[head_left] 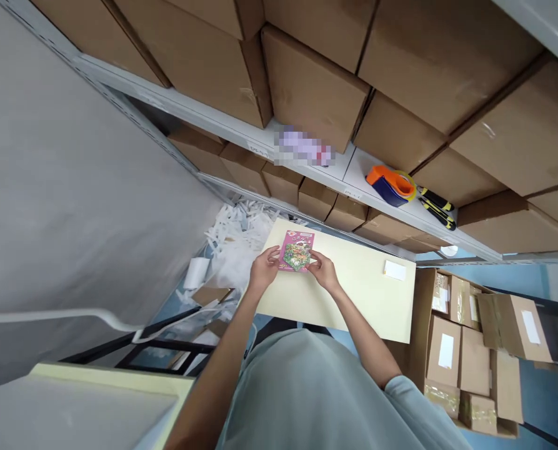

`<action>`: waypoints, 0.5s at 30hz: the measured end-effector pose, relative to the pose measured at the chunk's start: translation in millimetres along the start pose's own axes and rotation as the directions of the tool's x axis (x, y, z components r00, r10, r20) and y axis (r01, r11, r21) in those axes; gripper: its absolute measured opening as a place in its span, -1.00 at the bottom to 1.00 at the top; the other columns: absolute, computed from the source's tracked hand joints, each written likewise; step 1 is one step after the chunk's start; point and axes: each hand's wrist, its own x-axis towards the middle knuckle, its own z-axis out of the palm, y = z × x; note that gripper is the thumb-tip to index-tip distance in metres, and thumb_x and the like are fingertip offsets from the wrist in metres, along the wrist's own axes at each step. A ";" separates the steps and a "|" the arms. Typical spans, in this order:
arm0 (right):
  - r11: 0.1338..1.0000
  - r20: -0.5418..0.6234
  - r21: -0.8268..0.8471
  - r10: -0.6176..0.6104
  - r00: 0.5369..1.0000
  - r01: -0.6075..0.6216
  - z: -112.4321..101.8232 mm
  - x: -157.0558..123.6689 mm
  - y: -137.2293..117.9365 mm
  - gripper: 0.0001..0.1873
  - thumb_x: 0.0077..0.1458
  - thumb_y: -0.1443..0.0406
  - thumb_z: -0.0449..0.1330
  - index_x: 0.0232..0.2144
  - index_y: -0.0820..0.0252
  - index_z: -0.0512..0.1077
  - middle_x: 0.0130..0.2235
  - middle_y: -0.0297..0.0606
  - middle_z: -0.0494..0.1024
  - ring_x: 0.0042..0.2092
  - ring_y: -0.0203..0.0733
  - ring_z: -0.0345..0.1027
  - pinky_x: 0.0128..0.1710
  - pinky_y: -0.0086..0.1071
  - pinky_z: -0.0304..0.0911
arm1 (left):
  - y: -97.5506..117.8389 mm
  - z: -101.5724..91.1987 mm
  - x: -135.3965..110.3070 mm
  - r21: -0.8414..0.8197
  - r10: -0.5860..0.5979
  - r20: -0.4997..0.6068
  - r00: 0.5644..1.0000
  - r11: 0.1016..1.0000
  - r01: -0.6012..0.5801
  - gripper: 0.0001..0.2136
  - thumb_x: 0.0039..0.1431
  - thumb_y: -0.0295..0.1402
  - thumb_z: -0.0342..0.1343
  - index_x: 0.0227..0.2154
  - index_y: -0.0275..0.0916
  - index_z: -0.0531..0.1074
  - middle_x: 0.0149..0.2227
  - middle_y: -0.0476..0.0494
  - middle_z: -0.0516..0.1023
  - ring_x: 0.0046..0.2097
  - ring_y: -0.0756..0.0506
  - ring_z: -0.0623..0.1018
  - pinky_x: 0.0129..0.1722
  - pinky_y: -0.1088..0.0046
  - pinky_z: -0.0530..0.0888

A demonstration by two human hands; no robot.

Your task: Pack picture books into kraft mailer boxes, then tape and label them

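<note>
- Pink packet [296, 251] is over the cream table [358, 290], gripped at both sides, probably so its front stays readable.
- Left hand [264, 269], half curled, pinches its left edge.
- Right hand [323, 271], likewise curled, pinches its right edge.

You get bright, diffuse light, strongest on the pale tabletop [363, 294]; the lower cartons [316, 199] sit in shade. Tape [487, 130] glints softly on the upper cartons [452, 69]. Your wide lens stretches the edges, pixelation masks one item [304, 147] on the shelf [353, 169], and small print on your pink packet [296, 253] is unreadable.
</note>
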 end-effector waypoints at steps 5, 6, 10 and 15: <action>0.981 -0.027 -0.096 0.168 0.985 -0.170 45.0 43.3 23.3 -0.41 0.10 0.44 0.31 0.20 0.17 0.62 -0.19 -0.28 0.79 -0.13 -0.08 0.74 0.07 -0.24 0.58 | -37.1 -3.5 41.9 -0.014 -0.070 0.029 0.997 0.997 0.070 -0.53 -0.08 -0.52 0.15 -0.05 -0.23 0.68 -0.02 -0.25 0.78 -0.07 -0.27 0.74 0.07 0.10 0.70; 0.976 -0.033 -0.112 0.184 0.982 -0.187 52.4 49.9 27.0 -0.42 0.10 0.44 0.30 0.19 0.17 0.62 -0.21 -0.30 0.79 -0.13 -0.09 0.74 0.07 -0.25 0.58 | -42.9 -3.7 48.3 -0.022 -0.082 0.040 0.996 0.996 0.083 -0.51 -0.10 -0.53 0.14 -0.05 -0.24 0.68 -0.02 -0.25 0.78 -0.07 -0.28 0.74 0.09 0.09 0.69; 0.956 -0.053 -0.181 0.223 0.973 -0.229 70.7 65.1 35.7 -0.47 0.09 0.42 0.27 0.13 0.16 0.65 -0.29 -0.35 0.77 -0.14 -0.08 0.72 0.11 -0.21 0.57 | -59.4 -3.7 67.8 -0.088 -0.105 0.074 0.992 0.990 0.111 -0.46 -0.16 -0.55 0.12 -0.04 -0.27 0.69 0.00 -0.26 0.77 0.04 -0.33 0.74 0.19 0.06 0.65; 0.950 -0.065 -0.206 0.224 0.972 -0.233 69.8 55.2 29.5 -0.59 0.08 0.36 0.30 0.00 0.09 0.66 -0.18 -0.28 0.79 -0.03 0.01 0.73 0.09 -0.16 0.58 | -60.5 -11.2 68.9 -0.157 -0.093 0.041 0.995 0.983 0.098 -0.54 -0.05 -0.50 0.16 -0.04 -0.23 0.70 0.10 -0.25 0.75 0.18 -0.31 0.69 0.26 0.08 0.60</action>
